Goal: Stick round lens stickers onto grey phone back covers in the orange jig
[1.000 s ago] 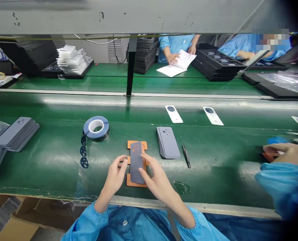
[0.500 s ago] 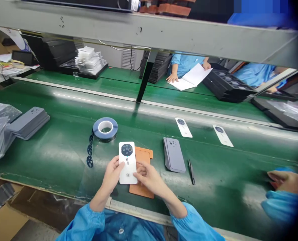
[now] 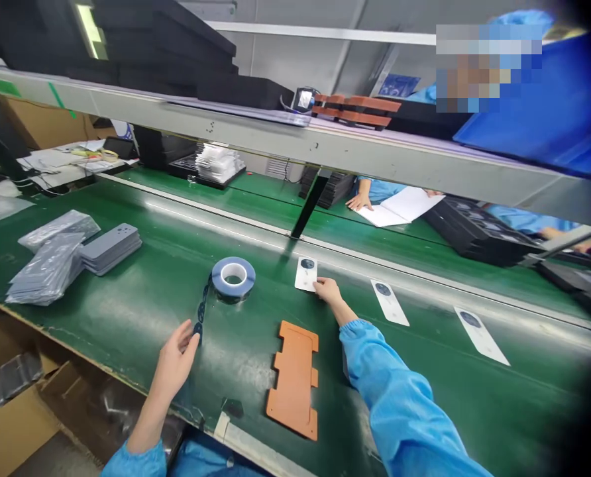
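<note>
My right hand (image 3: 328, 290) pinches the lower right corner of a white card (image 3: 306, 274) with a dark camera-shaped patch, at the far side of the green bench. My left hand (image 3: 176, 354) has thumb and fingers closed on the end of a strip of dark stickers (image 3: 201, 311). That strip runs from a blue tape roll (image 3: 233, 279) with a white core. Between my arms an orange fixture plate (image 3: 293, 381) lies flat. Two more white cards (image 3: 389, 303) (image 3: 481, 335) lie to the right. My right sleeve hides the bench beneath it.
Grey panels (image 3: 110, 248) and plastic-wrapped stacks (image 3: 52, 265) sit at the left. A metal shelf beam (image 3: 256, 132) crosses above the bench, with a dark post (image 3: 310, 202) under it. Beyond, a person's hand (image 3: 360, 201) rests by white paper and black trays (image 3: 479, 228).
The view has shifted. The white card, earlier between both hands over the orange plate, is now at the far side with my right hand. My left hand has left it and taken the sticker strip.
</note>
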The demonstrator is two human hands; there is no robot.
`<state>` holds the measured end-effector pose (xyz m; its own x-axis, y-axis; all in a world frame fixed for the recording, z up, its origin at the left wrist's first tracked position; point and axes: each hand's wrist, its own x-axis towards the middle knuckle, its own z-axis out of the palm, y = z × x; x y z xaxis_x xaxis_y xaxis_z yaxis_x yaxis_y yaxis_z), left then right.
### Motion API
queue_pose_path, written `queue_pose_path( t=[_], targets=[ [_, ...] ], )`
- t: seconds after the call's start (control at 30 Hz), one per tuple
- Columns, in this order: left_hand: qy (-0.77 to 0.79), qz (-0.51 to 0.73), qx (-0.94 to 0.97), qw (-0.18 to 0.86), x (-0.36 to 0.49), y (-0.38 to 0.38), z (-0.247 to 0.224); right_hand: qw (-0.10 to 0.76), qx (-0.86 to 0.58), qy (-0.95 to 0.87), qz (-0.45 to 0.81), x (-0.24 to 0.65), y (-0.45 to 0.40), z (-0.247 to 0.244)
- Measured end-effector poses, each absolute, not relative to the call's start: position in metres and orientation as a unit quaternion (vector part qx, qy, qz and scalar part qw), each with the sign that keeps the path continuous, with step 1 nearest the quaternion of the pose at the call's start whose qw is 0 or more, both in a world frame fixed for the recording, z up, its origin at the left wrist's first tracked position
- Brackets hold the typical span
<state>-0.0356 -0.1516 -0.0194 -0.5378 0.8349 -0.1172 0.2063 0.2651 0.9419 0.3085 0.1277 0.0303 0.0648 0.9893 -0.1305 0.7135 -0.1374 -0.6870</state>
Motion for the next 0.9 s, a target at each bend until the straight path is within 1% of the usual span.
queue_pose_path(
  t=[0.07, 0.23, 0.37, 0.47, 0.57, 0.77, 0.9],
  targets=[
    [0.685, 0.517, 0.330, 0.394, -0.038, -0.154, -0.023, 0.220, -0.698, -0.623, 0.277, 0.308, 0.128, 0.031],
    [0.618, 0.546, 0.277, 0.493, -0.020, -0.146, -0.009, 0.225, -0.652, -0.678, 0.254, 0.289, 0.102, 0.023],
    [0.578, 0.540, 0.278, 0.545, -0.003, -0.134, -0.004, 0.232, -0.550, -0.745, 0.298, 0.245, 0.039, 0.016],
    [0.548, 0.531, 0.286, 0.580, 0.007, -0.127, -0.005, 0.259, -0.421, -0.793, 0.357, 0.209, -0.010, 0.017],
    [0.538, 0.530, 0.289, 0.588, 0.015, -0.125, -0.004, 0.288, -0.383, -0.788, 0.387, 0.188, -0.042, 0.023],
    [0.545, 0.513, 0.319, 0.581, 0.016, -0.127, -0.002, 0.310, -0.425, -0.752, 0.398, 0.195, -0.066, 0.028],
    [0.556, 0.513, 0.325, 0.567, 0.015, -0.120, -0.011, 0.330, -0.432, -0.678, 0.495, 0.224, -0.076, 0.027]
  ],
)
